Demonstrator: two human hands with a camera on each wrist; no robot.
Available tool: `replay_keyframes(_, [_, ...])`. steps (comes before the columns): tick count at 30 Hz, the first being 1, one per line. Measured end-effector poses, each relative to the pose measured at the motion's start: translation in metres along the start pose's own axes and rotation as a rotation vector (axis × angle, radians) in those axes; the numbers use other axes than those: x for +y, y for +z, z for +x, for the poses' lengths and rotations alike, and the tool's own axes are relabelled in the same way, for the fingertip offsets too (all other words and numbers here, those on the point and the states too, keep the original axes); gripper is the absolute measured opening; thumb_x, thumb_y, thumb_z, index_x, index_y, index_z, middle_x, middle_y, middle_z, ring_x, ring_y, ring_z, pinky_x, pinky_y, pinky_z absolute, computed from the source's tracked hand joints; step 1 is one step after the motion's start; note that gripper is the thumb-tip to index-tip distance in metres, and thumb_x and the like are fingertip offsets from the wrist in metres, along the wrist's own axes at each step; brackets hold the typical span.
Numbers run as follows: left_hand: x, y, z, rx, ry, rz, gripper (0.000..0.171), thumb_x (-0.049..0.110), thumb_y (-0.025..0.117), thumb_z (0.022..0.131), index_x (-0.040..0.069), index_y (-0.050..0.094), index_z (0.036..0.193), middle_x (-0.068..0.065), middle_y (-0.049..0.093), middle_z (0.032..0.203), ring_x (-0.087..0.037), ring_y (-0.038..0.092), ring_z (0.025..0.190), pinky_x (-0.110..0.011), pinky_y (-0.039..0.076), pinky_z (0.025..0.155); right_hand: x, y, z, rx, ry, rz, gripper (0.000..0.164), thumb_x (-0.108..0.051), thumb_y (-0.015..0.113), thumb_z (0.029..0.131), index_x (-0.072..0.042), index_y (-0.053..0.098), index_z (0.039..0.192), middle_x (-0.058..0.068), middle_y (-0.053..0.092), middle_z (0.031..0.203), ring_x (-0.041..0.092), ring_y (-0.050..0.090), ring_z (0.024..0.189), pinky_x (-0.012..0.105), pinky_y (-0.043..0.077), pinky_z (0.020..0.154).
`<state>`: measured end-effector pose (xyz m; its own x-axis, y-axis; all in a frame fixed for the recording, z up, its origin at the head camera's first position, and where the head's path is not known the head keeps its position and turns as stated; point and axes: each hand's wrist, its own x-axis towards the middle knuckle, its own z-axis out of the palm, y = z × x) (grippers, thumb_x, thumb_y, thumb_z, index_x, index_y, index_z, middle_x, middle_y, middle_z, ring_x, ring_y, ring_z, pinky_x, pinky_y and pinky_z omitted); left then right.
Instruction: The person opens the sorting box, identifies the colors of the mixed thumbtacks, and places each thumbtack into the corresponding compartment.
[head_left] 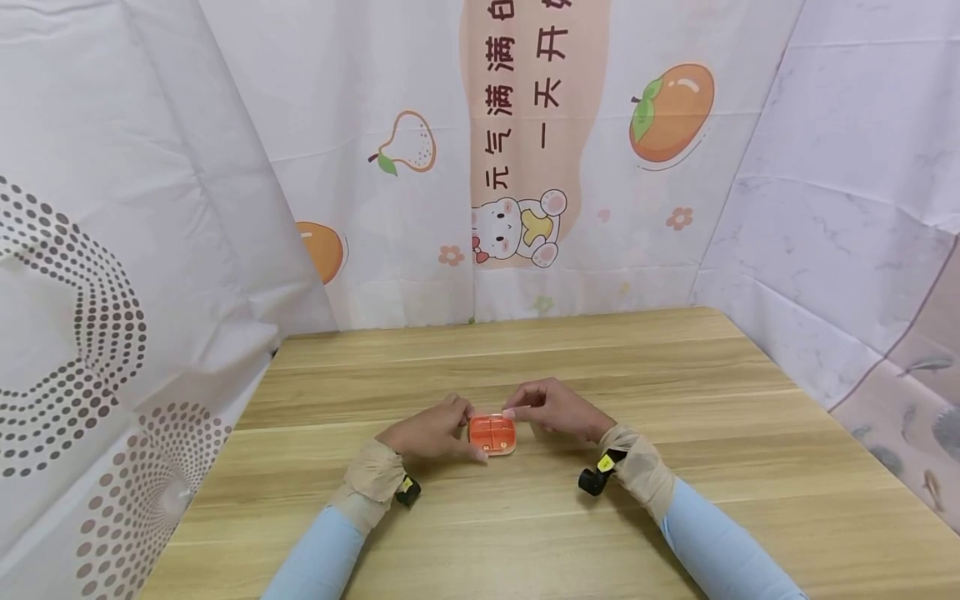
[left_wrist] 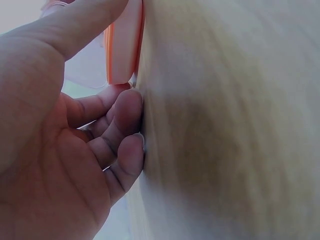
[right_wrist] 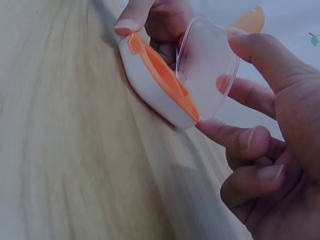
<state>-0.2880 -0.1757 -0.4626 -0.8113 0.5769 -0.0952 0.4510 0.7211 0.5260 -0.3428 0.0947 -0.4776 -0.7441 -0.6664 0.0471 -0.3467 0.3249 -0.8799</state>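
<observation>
A small pill box (head_left: pixel 492 435) with a white body and an orange divided inside lies on the table in the head view. Its clear lid (right_wrist: pixel 205 70) is swung up, as the right wrist view shows, with an orange tab at its edge. My left hand (head_left: pixel 433 432) holds the box at its left side, thumb at the near edge and fingers at the far side. Over the box's far right corner, my right hand (head_left: pixel 561 411) pinches the lid between thumb and index finger. In the left wrist view the box's white side (left_wrist: pixel 125 47) is partly covered by my thumb.
The wood-grain table (head_left: pixel 495 533) extends around both hands. Behind it hangs a printed curtain (head_left: pixel 405 242), with more white curtains at the left and right sides. A small black camera (head_left: pixel 592 481) is strapped to my right wrist.
</observation>
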Motion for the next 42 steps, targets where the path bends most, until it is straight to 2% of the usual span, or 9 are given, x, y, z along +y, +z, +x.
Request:
replay_keyframes(13, [-0.0019,0.0007,0.0017,0.004,-0.002,0.007,0.076,0.067,0.070,0.075,0.011,0.048,0.122,0.000,0.046,0.109,-0.014,0.049,0.094,-0.026,0.044,0.080,-0.0038,-0.0028,-0.0019,-0.021,-0.063,-0.089,0.025,-0.047,0.069,0.088,-0.029,0.073,0.103,0.000,0.066,0.093,0.010,0.040,0.056,0.025,0.036,0.048])
replay_keyframes(20, [-0.0003,-0.0004,0.0007,0.005,0.000,0.011,0.075,0.066,0.070,0.075,0.011,0.048,0.121,-0.001,0.045,0.110,-0.014,0.049,0.095,-0.025,0.043,0.082,-0.0014,-0.0032,-0.0003,-0.019,-0.149,-0.159,0.023,-0.045,0.070,0.087,-0.029,0.073,0.103,-0.008,0.068,0.098,0.011,0.045,0.067,0.024,0.038,0.057])
replay_keyframes(25, [-0.0006,-0.0006,0.0008,-0.001,0.004,0.004,0.075,0.065,0.071,0.076,0.013,0.047,0.123,-0.001,0.044,0.114,-0.015,0.048,0.101,-0.026,0.043,0.085,-0.0001,-0.0029,-0.0002,-0.015,-0.181,-0.185,0.022,-0.045,0.071,0.086,-0.029,0.073,0.102,-0.007,0.067,0.092,0.010,0.041,0.060,0.022,0.035,0.053])
replay_keyframes(31, [-0.0017,-0.0003,0.0014,-0.005,0.014,-0.014,0.075,0.064,0.072,0.076,0.020,0.044,0.129,-0.001,0.042,0.120,-0.017,0.047,0.111,-0.030,0.043,0.091,-0.0018,-0.0025,-0.0021,-0.026,-0.171,-0.183,0.021,-0.043,0.073,0.085,-0.030,0.073,0.102,-0.007,0.067,0.092,0.009,0.040,0.057,0.022,0.035,0.052])
replay_keyframes(42, [-0.0052,0.0002,-0.0001,-0.011,0.025,-0.015,0.077,0.065,0.071,0.075,0.020,0.043,0.131,0.000,0.042,0.120,-0.016,0.048,0.108,-0.029,0.043,0.088,-0.0019,-0.0014,-0.0019,-0.037,-0.197,-0.216,0.023,-0.045,0.074,0.084,-0.031,0.072,0.103,-0.010,0.066,0.093,0.010,0.040,0.057,0.022,0.035,0.052])
